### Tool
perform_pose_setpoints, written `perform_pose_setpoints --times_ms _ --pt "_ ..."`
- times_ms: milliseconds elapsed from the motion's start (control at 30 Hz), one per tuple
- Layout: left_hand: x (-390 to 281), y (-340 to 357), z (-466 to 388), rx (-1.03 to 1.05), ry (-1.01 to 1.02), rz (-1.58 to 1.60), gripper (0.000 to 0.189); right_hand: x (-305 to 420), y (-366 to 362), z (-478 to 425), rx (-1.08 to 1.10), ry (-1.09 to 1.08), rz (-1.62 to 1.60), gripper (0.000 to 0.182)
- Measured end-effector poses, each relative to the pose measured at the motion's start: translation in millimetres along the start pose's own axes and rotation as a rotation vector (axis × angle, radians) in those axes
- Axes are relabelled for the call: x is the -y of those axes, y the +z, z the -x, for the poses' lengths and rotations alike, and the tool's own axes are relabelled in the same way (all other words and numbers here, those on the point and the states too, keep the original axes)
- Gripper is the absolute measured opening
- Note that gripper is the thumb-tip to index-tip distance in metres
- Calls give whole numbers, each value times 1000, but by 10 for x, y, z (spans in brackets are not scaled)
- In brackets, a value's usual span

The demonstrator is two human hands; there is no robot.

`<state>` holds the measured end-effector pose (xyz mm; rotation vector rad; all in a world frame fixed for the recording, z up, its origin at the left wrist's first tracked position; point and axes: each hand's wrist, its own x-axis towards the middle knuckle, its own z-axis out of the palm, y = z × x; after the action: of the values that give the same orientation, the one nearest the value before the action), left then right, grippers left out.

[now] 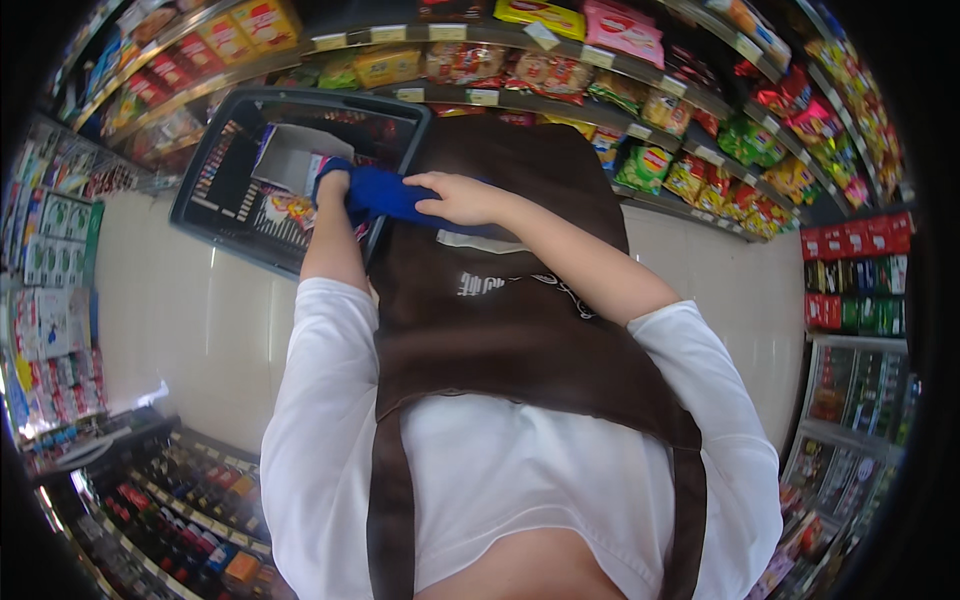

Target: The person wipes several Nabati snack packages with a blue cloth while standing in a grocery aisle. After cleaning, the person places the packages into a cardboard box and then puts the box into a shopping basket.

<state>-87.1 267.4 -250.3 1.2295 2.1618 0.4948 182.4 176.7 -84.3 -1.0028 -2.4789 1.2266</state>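
A blue cloth (382, 193) stretches from over the shopping basket to the front of my brown apron (510, 337). My left hand (334, 184) grips its left end, above the basket's inside. Across the right part of the cloth lies my right hand (465, 199), fingers extended leftward; whether they grip it is hard to see. The dark grey plastic basket (225, 244) is tilted in this view, just left of my apron. Inside it are an open cardboard box (289, 157), pale inside, and a colourful packet (289, 208). My left hand and the cloth partly hide the contents.
Shelves of bagged snacks (469, 64) curve closely behind the basket and rightward. Pale tiled floor (187, 315) runs along both sides of me. Shelved goods (56, 240) stand at far left, bottle shelves (187, 510) at lower left, and glass-fronted cabinets (851, 382) at right.
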Motion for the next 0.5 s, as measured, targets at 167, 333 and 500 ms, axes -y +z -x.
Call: perform_pose_setpoints --times_ms 167,333,500 --pt "-228 -27 223 -116 -27 -189 32 -151 -113 583 -90 65 -406 31" --pt "-245 -37 90 -37 -18 -344 31 -60 -127 651 -42 153 -465 29" --pt "-147 -83 -116 50 8 -544 31 78 -135 619 -34 177 -351 28"
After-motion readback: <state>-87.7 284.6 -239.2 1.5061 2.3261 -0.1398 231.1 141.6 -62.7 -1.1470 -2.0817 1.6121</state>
